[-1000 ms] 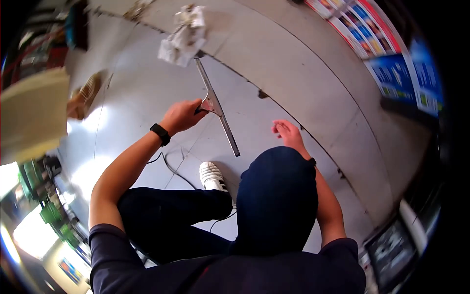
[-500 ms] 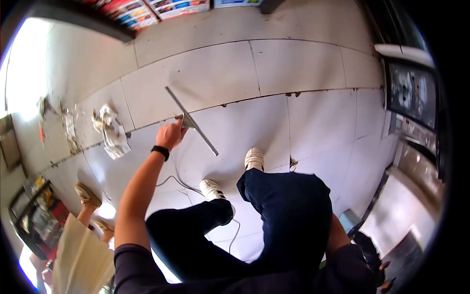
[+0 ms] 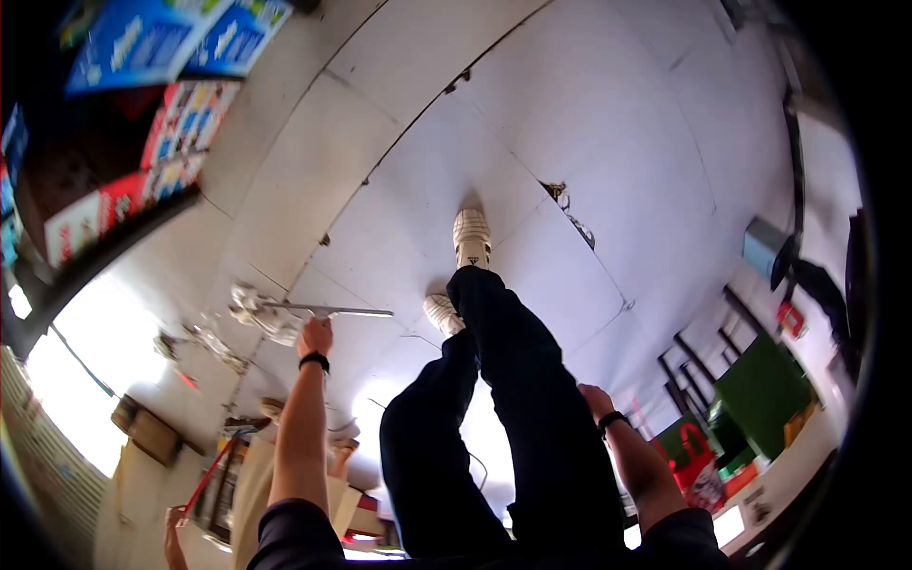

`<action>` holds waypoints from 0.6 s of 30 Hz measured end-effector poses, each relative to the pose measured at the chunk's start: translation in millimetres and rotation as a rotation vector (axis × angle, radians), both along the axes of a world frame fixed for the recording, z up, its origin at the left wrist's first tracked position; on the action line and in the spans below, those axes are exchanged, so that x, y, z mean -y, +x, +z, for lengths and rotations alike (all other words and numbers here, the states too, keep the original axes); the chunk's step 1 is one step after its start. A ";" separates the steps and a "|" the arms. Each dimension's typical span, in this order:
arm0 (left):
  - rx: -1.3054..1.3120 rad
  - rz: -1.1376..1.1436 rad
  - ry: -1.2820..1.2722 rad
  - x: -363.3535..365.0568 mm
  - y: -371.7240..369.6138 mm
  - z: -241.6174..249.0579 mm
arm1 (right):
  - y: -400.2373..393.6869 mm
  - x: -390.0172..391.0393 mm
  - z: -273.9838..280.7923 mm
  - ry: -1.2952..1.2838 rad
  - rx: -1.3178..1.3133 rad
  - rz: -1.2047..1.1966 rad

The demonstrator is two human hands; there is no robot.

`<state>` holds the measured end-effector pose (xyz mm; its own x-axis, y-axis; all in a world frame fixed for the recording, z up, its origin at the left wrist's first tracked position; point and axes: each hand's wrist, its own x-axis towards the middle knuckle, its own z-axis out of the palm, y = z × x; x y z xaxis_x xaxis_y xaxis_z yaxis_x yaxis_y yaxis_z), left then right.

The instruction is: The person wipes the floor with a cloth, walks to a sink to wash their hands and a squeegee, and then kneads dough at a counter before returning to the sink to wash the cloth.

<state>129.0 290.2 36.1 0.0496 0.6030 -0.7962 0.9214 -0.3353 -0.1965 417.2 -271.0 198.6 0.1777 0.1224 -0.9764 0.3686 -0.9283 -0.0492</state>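
Squeegee with long, straight metal blade (image 3: 353, 312), one: left of centre in the frame, blade nearly level, above a pale tiled floor (image 3: 617, 123). Left hand (image 3: 315, 335): closed round its handle. Crumpled whitish litter (image 3: 274, 324): by the blade's left end; contact cannot be told. Right hand (image 3: 597, 401): lower right of centre, beside the dark blue trouser leg (image 3: 521, 366); finger state cannot be told.

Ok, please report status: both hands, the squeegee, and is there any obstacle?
Left hand gripping squeegee. Right hand beside right leg, partly hidden. Crumpled white litter by one end of squeegee; contact unclear.
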 end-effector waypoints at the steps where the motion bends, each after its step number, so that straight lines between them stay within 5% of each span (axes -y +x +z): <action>1: 0.036 -0.008 0.001 -2.2 10.3 22.0 | -19.8 10.4 12.1 -0.009 0.019 -0.010; 7: 0.317 -0.082 0.055 -3.8 137.9 138.4 | -106.9 27.4 118.3 0.044 0.145 -0.291; 12: 0.438 -0.079 -0.145 51.5 273.9 290.2 | -206.1 73.3 210.7 0.071 0.182 -0.562; 18: 0.460 -0.395 -0.184 132.9 321.1 384.0 | -337.3 121.2 275.8 0.065 0.441 -0.933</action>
